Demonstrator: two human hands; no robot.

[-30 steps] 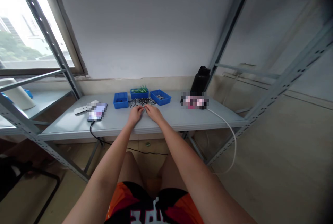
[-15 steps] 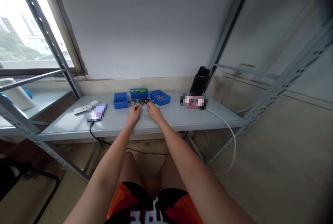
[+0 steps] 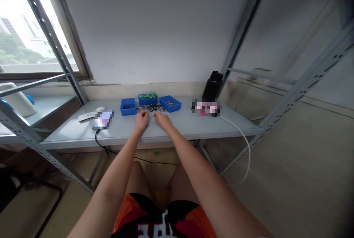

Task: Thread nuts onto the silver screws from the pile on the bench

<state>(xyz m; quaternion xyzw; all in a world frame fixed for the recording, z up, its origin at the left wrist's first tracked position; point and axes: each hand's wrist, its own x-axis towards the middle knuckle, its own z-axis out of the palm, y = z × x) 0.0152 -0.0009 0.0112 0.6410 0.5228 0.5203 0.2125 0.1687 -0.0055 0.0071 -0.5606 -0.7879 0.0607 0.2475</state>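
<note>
Both hands are just in front of a heap of small black and silvery pieces (image 3: 153,108) on the grey shelf table (image 3: 116,131). My left hand (image 3: 142,120) is closed in a pinch, and what it holds is too small to make out. Close to its right, my right hand (image 3: 162,120) also pinches something tiny that I cannot make out. Behind the heap stands a blue tray with green pieces (image 3: 148,101). A blue tray with dark pieces (image 3: 128,111) is at the left, and a tilted blue tray with small silvery pieces (image 3: 173,109) at the right.
A phone (image 3: 104,119) on a black cable and a white flat object (image 3: 86,116) lie at the left. At the right, a black bottle (image 3: 212,87) stands behind a blurred pink and black object (image 3: 206,108) with a white cable. Metal rack posts flank the table.
My right hand has moved slightly left, closer to my left hand. My left hand has shifted very little. The trays have stayed in place.
</note>
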